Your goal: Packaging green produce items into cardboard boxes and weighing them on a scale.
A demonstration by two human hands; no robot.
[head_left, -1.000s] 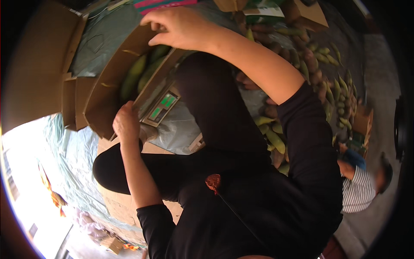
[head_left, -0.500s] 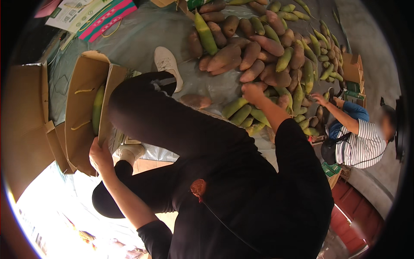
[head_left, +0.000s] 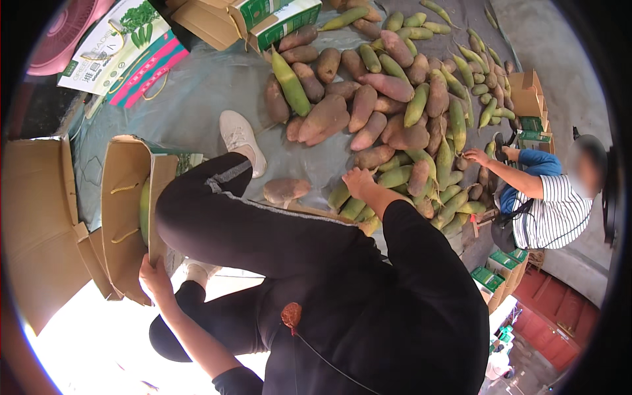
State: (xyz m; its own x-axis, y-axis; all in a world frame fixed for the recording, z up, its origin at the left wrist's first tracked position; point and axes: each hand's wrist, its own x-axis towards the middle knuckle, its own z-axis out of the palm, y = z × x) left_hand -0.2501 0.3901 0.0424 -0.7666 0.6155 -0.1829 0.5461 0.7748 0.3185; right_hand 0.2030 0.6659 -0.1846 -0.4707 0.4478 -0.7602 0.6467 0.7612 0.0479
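With the left hand we grip the near corner of an open carton, fingers closed on its cardboard wall, a hold that probably keeps the light box from sliding or folding. Just ahead of that hand, a green root lies inside the carton, partly hidden by the wall, while yellow cord handles hang on the opposite panel. Our right hand, fingers curled, reaches the near edge of a root heap; we cannot tell whether it grips anything. The heap, reddish-brown and green roots mixed, spreads ahead and to the right of that hand on a plastic sheet, loose and apparently within easy reach. A lone reddish root rests to the left of the right hand, beside our leg. Across the heap, farther right, a co-worker in a striped top extends a hand toward the roots. Well ahead of our left hand, a printed panel shows lettering, a leafy plant and a pink band; ahead of the right hand, a green-and-white box bears smaller print we cannot make out.
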